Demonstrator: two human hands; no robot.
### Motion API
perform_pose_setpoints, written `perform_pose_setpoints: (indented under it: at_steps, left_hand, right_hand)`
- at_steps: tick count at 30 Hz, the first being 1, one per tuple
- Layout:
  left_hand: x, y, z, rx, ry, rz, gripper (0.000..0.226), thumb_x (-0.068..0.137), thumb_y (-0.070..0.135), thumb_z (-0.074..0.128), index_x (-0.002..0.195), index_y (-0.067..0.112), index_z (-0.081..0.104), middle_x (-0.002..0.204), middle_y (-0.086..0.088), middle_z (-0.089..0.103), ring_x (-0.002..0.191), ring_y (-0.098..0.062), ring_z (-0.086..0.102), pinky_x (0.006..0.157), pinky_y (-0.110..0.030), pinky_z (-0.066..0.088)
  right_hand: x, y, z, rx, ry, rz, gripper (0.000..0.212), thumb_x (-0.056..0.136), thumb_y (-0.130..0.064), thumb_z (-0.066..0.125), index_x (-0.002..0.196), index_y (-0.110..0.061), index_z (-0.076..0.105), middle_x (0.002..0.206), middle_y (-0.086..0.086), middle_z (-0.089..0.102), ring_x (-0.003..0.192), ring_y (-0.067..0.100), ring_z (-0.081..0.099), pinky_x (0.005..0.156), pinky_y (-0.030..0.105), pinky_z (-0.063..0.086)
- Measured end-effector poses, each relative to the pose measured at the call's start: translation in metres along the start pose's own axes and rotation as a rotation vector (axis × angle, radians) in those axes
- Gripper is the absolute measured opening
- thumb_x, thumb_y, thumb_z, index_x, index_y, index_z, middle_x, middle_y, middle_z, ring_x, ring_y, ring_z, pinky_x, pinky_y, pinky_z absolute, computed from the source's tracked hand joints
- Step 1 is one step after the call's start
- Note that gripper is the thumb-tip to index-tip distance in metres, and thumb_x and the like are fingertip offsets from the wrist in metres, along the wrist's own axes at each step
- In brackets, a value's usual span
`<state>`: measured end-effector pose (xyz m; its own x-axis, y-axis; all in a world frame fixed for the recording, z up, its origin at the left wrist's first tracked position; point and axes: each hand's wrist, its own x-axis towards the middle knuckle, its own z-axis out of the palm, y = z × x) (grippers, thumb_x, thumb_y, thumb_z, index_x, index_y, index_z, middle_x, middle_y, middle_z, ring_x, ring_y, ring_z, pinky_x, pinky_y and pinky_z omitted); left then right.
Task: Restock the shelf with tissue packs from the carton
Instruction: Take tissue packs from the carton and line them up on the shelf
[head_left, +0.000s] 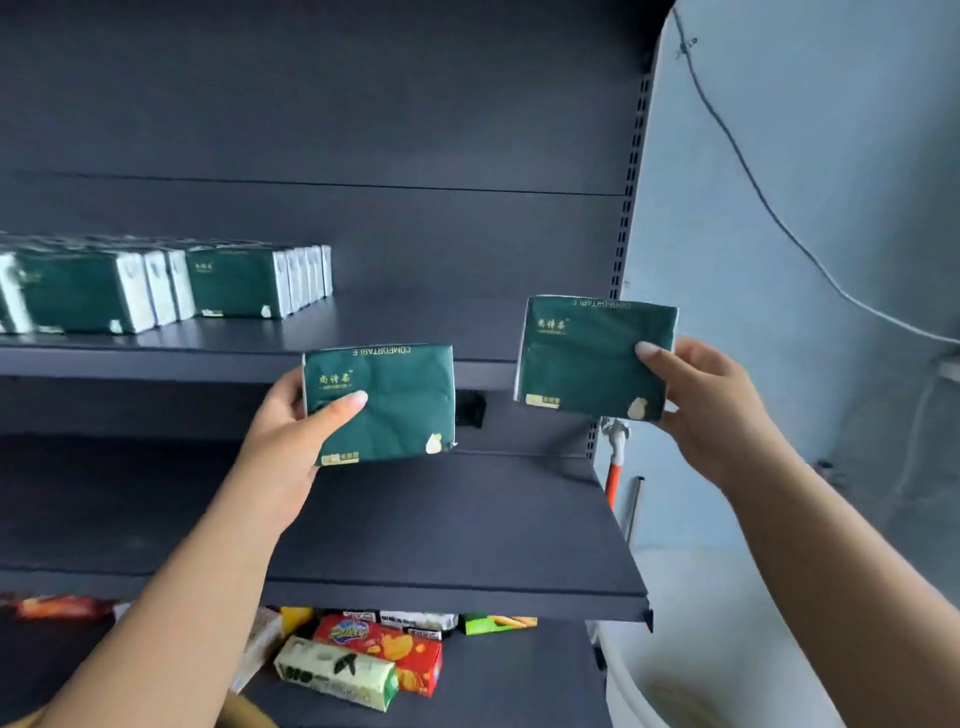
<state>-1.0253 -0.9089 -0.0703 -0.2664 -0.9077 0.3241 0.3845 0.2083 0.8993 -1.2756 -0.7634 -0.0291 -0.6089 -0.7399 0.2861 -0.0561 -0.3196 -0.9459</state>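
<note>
The left hand (291, 415) pinches one green tissue pack (382, 402), thumb across its front, fingers behind. The right hand (711, 410) pinches a second tissue pack (587, 353) the same way. Beyond the fingertips, upper left, a row of packs (171, 283) stands on the shelf (363, 332).

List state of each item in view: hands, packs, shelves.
left hand: gripping a tissue pack
left tissue pack: held upright, off the shelf
right hand: gripping a tissue pack
right tissue pack: held upright, off the shelf
shelved tissue packs: standing in rows
upper shelf: right part bare
middle shelf: bare
</note>
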Motion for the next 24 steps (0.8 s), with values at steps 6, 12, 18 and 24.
perform_pose_setpoints:
  at_steps: [6,12,18,24]
  left_hand:
    - [0.027,0.001,-0.009,0.047,0.154,0.107,0.026,0.086,-0.002,0.055,0.094,0.022,0.06,0.085,0.008,0.072,0.079,-0.007,0.068,0.062,-0.02,0.056]
    - [0.047,0.01,-0.03,0.061,0.414,0.175,0.026,0.087,0.0,0.055,0.1,0.022,0.059,0.1,0.002,0.068,0.089,-0.012,0.067,0.064,-0.021,0.056]
    - [0.061,0.019,-0.056,0.083,0.557,0.246,0.026,0.088,0.0,0.054,0.103,0.021,0.06,0.095,0.005,0.071,0.085,-0.009,0.069,0.065,-0.022,0.056]
    - [0.09,0.036,-0.105,0.14,0.645,0.254,0.024,0.09,0.004,0.054,0.106,0.02,0.058,0.104,0.004,0.067,0.093,-0.011,0.065,0.067,-0.021,0.055]
  right_hand:
    - [0.077,0.014,0.036,0.021,-0.192,0.019,0.013,0.094,-0.014,0.055,0.082,-0.013,0.061,0.079,-0.002,0.073,0.071,0.012,0.07,0.062,0.028,0.056]
    - [0.154,0.024,0.103,-0.007,-0.419,0.083,0.008,0.094,-0.013,0.054,0.096,-0.007,0.058,0.098,0.008,0.069,0.079,0.02,0.067,0.066,0.033,0.055]
    - [0.188,0.046,0.202,-0.172,-0.547,0.115,0.021,0.088,-0.013,0.063,0.074,-0.012,0.047,0.093,0.016,0.065,0.082,0.03,0.066,0.074,0.043,0.054]
    - [0.204,0.061,0.283,-0.461,-0.581,-0.017,0.034,0.083,-0.025,0.068,0.098,-0.008,0.041,0.076,0.005,0.048,0.079,0.025,0.05,0.074,0.035,0.047]
